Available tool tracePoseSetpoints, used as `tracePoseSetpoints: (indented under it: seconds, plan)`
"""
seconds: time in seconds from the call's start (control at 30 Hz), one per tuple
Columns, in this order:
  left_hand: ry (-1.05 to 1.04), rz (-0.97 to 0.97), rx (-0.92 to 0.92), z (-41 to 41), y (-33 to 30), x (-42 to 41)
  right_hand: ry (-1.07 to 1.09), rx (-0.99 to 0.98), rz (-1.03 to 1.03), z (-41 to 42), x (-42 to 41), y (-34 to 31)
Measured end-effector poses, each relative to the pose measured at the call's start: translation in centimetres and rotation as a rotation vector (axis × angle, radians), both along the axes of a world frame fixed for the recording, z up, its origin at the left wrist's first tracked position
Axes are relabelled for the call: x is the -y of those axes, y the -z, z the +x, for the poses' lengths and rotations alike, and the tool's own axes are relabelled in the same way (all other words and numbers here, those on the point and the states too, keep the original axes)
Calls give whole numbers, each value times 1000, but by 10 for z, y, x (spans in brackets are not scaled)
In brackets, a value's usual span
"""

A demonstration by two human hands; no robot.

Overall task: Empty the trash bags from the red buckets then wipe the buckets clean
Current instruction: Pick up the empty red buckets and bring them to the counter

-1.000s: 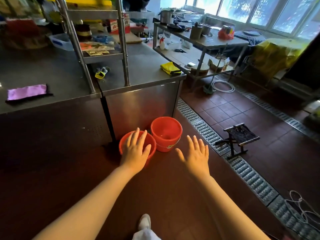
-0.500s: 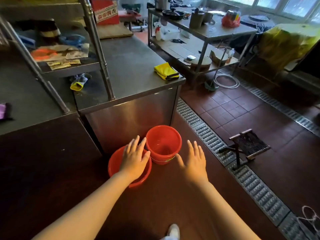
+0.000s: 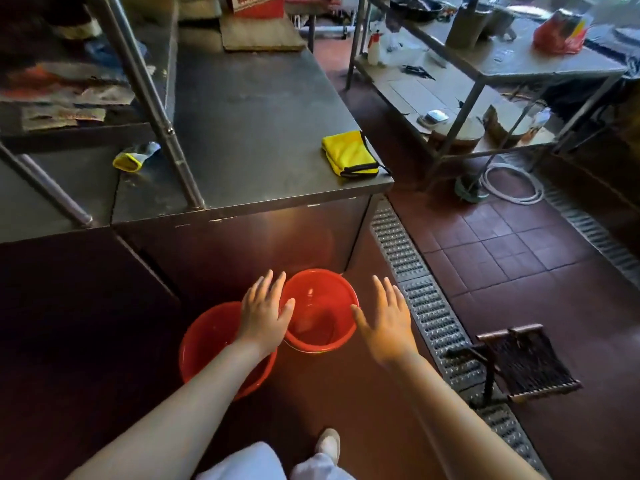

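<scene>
- Right now both hands reach forward and down, fingers straight and spread, holding nothing.
- Nearest is the left bucket (image 3: 221,344), on the floor under the left forearm.
- Left hand (image 3: 265,313) hovers at the left rim of the right bucket (image 3: 318,311); right hand (image 3: 388,323) hovers just off its right rim.
- So that bucket sits squarely between the palms, mouth up, neither hand clearly nearer.
- Beyond, on the steel counter (image 3: 259,126), a yellow cloth (image 3: 349,152) waits, probably for wiping.

Left hand (image 3: 264,315), right hand (image 3: 388,320) outstretched, fingers spread
</scene>
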State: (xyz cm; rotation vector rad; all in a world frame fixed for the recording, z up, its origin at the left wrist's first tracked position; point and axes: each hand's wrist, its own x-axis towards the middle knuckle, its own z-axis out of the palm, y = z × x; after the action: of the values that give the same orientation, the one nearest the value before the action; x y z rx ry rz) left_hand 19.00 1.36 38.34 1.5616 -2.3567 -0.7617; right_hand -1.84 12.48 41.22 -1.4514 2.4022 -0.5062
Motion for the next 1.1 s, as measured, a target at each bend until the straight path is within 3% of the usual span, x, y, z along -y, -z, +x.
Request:
tracePoseSetpoints:
  seconds: [0.67,1.1]
  plan:
    - [-121,144,133,-87,96,126,-152,13,215,-135,161,98]
    - [-330,283,326,-123,202,114,-409,20,428,-198,232,213]
